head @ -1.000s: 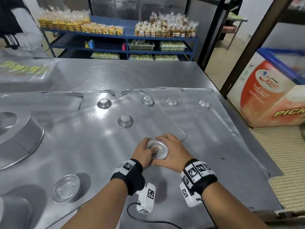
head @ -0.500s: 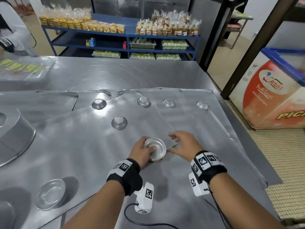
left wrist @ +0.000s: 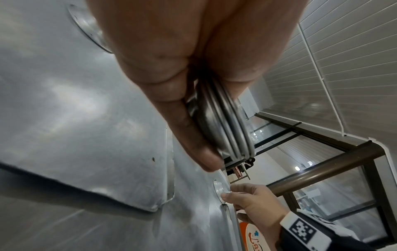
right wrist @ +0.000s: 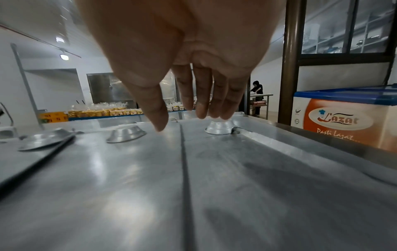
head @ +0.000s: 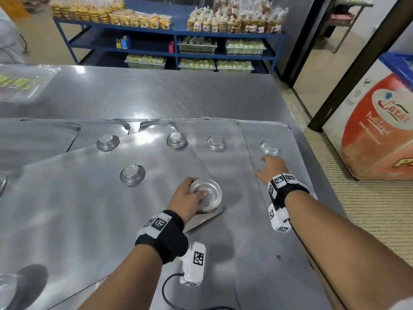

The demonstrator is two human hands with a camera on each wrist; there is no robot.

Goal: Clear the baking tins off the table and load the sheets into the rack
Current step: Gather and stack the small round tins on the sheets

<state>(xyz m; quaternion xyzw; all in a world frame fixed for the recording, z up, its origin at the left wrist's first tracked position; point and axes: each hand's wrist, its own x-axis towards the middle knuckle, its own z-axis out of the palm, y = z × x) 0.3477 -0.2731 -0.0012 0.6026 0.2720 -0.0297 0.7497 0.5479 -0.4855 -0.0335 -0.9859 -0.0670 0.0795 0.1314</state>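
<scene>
My left hand (head: 188, 198) grips a small stack of nested round baking tins (head: 206, 194), thumb inside the top one; the left wrist view shows their stacked rims (left wrist: 227, 129) pinched between thumb and fingers. My right hand (head: 269, 166) reaches out flat over a metal sheet (head: 279, 220), fingers straight, just short of the far-right tin (head: 270, 147); the right wrist view shows its fingertips (right wrist: 201, 113) right in front of that upturned tin (right wrist: 219, 127). More tins (head: 216, 143) (head: 176, 139) (head: 108, 142) (head: 132, 174) sit on overlapping flat baking sheets (head: 89, 209).
A steel table (head: 145, 95) carries the sheets. Blue shelving (head: 174, 41) with packed goods stands behind. A chest freezer (head: 380, 130) and a dark post (head: 357, 70) are at the right. A bowl's shadow and rim (head: 9, 285) show at bottom left.
My right hand let go of the tin stack and moved right and forward toward the far-right tin. My left hand keeps hold of the stack.
</scene>
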